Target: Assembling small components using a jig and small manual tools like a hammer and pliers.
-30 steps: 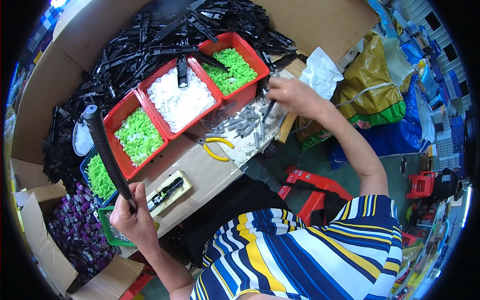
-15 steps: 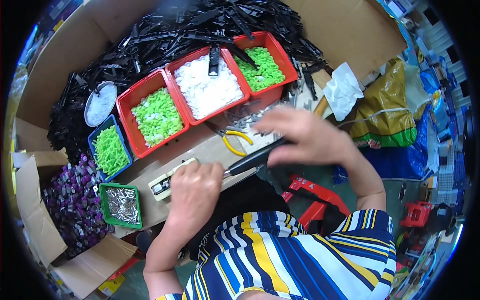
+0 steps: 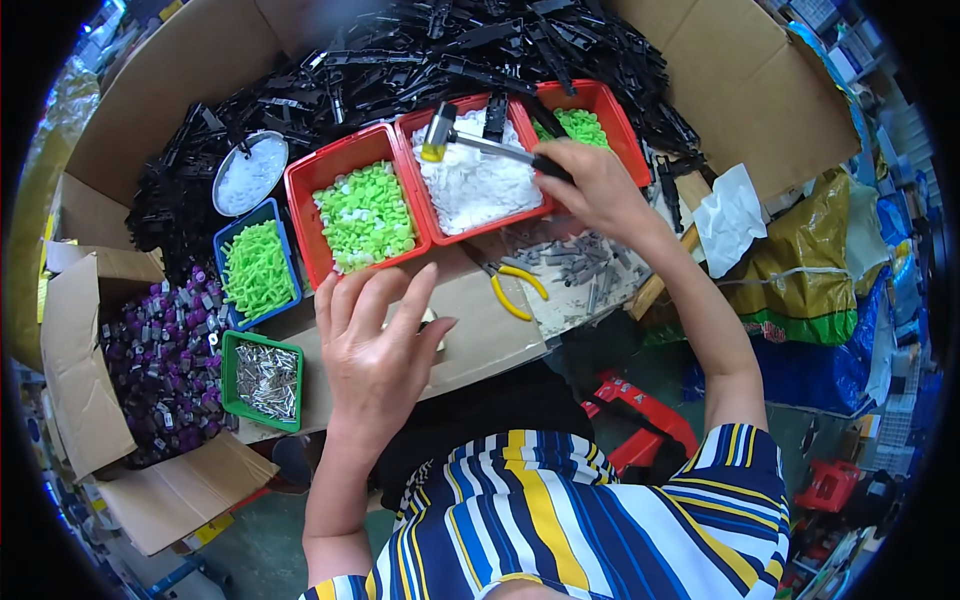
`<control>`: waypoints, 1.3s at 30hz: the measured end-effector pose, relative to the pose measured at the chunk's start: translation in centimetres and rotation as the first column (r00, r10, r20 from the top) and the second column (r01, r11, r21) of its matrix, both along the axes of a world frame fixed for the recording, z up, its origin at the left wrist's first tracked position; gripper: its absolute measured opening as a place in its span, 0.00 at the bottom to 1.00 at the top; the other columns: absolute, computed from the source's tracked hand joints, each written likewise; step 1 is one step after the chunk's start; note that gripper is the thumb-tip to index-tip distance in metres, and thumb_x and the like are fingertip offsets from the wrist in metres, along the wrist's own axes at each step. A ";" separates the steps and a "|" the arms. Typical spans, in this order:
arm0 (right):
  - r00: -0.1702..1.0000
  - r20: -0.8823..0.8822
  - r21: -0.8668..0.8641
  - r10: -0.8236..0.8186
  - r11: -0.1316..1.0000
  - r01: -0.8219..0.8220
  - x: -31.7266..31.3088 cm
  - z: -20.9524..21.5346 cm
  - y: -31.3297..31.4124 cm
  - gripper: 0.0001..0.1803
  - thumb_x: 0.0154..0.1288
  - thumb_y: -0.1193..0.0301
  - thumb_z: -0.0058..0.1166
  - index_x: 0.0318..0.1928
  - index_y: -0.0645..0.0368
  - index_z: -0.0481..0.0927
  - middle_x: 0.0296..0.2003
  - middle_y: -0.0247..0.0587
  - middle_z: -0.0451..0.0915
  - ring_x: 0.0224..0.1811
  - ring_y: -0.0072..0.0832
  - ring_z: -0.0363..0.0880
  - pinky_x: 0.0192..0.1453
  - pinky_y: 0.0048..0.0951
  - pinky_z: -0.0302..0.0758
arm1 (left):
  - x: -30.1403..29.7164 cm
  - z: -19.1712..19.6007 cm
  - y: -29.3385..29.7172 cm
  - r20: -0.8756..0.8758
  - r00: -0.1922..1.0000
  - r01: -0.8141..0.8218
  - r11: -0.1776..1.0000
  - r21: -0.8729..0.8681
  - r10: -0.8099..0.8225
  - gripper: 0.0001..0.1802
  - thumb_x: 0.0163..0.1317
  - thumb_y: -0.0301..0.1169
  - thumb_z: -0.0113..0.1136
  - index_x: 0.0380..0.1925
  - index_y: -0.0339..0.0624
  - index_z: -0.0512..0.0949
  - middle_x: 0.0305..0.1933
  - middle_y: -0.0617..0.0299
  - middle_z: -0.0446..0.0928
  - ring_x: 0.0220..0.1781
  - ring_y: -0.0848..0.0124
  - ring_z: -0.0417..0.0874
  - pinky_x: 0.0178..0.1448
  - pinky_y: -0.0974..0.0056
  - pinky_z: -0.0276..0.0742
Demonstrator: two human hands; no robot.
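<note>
My right hand grips the black handle of a small hammer. Its metal shaft points left, and the head, with a yellow face, hangs over a red bin of white plastic pieces. My left hand is above the workbench, fingers spread and bent, with nothing seen in them. Behind its thumb and fingers a cream block shows only in part, so what sits in it is hidden. Yellow-handled pliers lie on the bench between my hands.
Beside the white pieces stand red bins of green pieces. To the left are a blue tray of green sticks, a green tray of metal pins and a carton of purple parts. Black plastic parts heap behind; grey pieces lie right.
My right hand has lifted the hammer up and away from my left hand, over the white pieces. The left hand, closed at the cream block before, has spread its fingers. The view has shifted slightly.
</note>
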State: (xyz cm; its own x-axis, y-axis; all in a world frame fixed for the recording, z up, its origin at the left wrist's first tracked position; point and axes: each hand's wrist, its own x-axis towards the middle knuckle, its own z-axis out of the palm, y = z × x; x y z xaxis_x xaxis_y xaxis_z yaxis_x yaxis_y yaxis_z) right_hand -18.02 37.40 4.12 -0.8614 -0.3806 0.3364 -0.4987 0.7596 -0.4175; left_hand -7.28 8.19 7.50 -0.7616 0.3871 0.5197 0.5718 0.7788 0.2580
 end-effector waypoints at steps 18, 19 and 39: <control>0.994 0.083 0.168 0.071 0.982 -0.084 8.2 -1.4 2.8 0.09 0.58 0.75 0.64 0.39 0.61 0.80 0.38 0.44 0.78 0.43 0.43 0.79 0.45 0.40 0.76 | 4.3 -3.7 -9.4 0.167 0.951 -0.276 0.958 0.075 0.260 0.17 0.48 0.24 0.75 0.40 0.35 0.84 0.38 0.54 0.78 0.45 0.55 0.78 0.56 0.53 0.71; 0.987 0.156 0.234 0.040 0.969 -0.077 9.1 -1.7 3.0 0.09 0.58 0.75 0.63 0.39 0.60 0.80 0.38 0.44 0.77 0.44 0.44 0.79 0.46 0.41 0.76 | 4.1 -3.5 -9.7 0.162 0.949 -0.285 0.956 0.069 0.271 0.17 0.48 0.24 0.75 0.39 0.35 0.84 0.37 0.54 0.78 0.45 0.55 0.78 0.54 0.53 0.71; 0.991 0.133 0.218 0.026 0.974 -0.055 8.7 -2.6 3.1 0.13 0.58 0.78 0.63 0.45 0.60 0.81 0.44 0.45 0.78 0.49 0.46 0.79 0.52 0.42 0.75 | 4.1 -3.4 -13.2 0.116 0.895 -0.441 0.895 0.073 0.431 0.12 0.53 0.23 0.72 0.39 0.35 0.85 0.37 0.53 0.83 0.43 0.57 0.81 0.52 0.56 0.75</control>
State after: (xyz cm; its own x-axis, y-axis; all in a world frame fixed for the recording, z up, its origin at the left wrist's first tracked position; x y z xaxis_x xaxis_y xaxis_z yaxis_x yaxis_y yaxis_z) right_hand -9.31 40.51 1.50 -0.8742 -0.4686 0.1273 -0.4841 0.8203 -0.3046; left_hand -3.21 -5.00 4.08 -0.8897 -0.0430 0.4545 0.1494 0.9133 0.3789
